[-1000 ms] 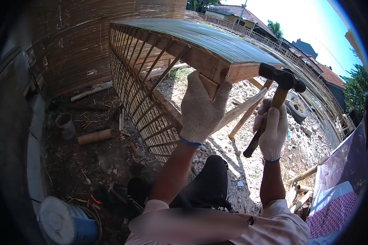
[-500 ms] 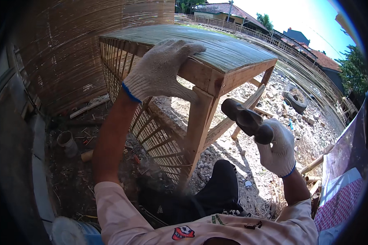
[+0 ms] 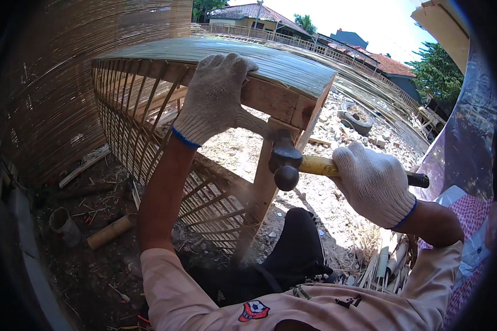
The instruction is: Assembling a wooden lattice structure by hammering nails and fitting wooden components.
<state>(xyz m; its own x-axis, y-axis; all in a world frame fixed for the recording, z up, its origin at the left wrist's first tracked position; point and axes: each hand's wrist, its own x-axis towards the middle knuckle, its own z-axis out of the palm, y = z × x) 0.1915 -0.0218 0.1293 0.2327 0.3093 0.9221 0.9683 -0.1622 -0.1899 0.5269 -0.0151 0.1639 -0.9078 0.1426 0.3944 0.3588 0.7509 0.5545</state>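
A wooden frame [image 3: 273, 99] with a slatted top [image 3: 165, 48] and bamboo slat sides [image 3: 128, 118] stands in front of me. My left hand [image 3: 211, 99], in a knit glove, wraps its fingers over the top edge near the corner. Its thumb stretches toward the corner post [image 3: 263, 190]. My right hand [image 3: 370, 179], gloved too, is closed around the yellow handle of a ball-peen hammer [image 3: 285, 156]. The hammer's dark head overlaps the upper post, just right of my left thumb; whether it touches the wood I cannot tell.
A woven bamboo wall [image 3: 55, 83] rises on the left. On the ground lie a bamboo piece [image 3: 109, 231] and a hollow cylinder [image 3: 64, 226]. Rubble and an old tire [image 3: 356, 117] are beyond the frame. Bamboo offcuts [image 3: 389, 259] and printed sheets [image 3: 469, 220] sit at right.
My right hand has swung the hammer so its head now lies against the view of the post, handle pointing right. My left hand stays on the frame's top edge. The view has shifted right.
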